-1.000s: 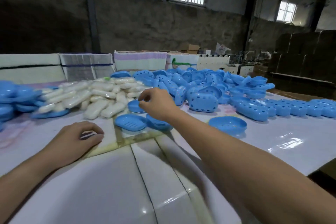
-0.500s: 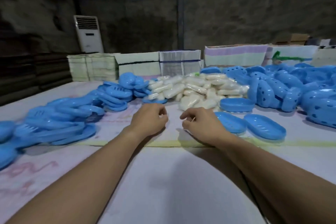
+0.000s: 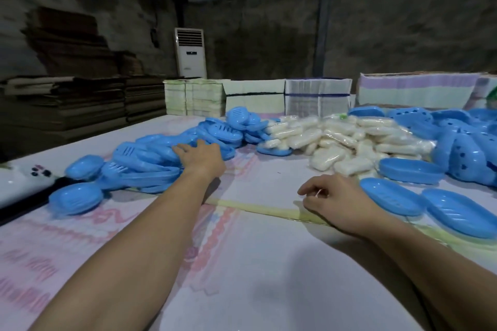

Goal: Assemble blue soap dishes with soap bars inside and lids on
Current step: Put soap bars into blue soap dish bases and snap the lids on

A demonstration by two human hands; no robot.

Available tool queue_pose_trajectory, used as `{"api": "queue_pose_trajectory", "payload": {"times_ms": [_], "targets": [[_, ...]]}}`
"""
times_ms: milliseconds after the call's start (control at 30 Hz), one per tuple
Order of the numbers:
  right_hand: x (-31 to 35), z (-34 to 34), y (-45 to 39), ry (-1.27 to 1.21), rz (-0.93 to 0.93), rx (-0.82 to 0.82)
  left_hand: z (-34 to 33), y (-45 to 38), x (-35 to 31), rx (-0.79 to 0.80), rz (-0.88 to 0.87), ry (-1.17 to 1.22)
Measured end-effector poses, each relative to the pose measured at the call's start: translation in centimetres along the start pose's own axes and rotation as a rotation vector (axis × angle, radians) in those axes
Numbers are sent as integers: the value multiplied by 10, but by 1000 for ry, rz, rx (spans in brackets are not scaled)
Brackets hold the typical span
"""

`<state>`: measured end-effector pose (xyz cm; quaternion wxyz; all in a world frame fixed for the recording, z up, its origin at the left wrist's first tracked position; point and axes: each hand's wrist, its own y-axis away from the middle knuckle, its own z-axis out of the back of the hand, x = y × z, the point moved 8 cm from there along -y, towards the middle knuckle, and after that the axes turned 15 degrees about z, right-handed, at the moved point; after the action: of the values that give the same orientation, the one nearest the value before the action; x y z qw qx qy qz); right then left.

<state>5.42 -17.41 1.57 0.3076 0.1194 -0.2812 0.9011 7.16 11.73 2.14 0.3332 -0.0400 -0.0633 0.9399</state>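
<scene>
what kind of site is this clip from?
Likely a small factory or warehouse packing floor: bare concrete walls, stacks of flattened brown cardboard, a white floor-standing air conditioner, and a white worktable heaped with blue plastic soap-dish parts and wrapped white soap bars.

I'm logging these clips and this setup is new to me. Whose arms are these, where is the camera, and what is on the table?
There is no machine: a person wears one wide-angle camera on the head, looking down at bare arms. The left hand reaches into a pile of blue slotted lids, fingers spread on them. The right hand rests on the table, fingers loosely curled, pinching something small and white that I cannot identify. Wrapped soap bars are heaped in the middle, and open blue dishes lie to the right.
</scene>
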Motion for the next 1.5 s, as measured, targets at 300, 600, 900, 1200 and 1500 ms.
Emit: {"api": "queue_pose_trajectory", "payload": {"times_ms": [300,600,900,1200,1500], "targets": [[0,2,3,-75,-17,-13,18,35,-38,-97,-296,197],[-2,1,5,-93,-37,11,-4,17,-2,98,-44,-15],[-4,5,6,-119,-50,-28,15,54,-52,-17,-391,199],[-27,33,9,76,-121,-198,58,80,-67,-267,-567,509],[-85,49,24,437,-418,-82,19,166,-116,415,-1066,740]]}}
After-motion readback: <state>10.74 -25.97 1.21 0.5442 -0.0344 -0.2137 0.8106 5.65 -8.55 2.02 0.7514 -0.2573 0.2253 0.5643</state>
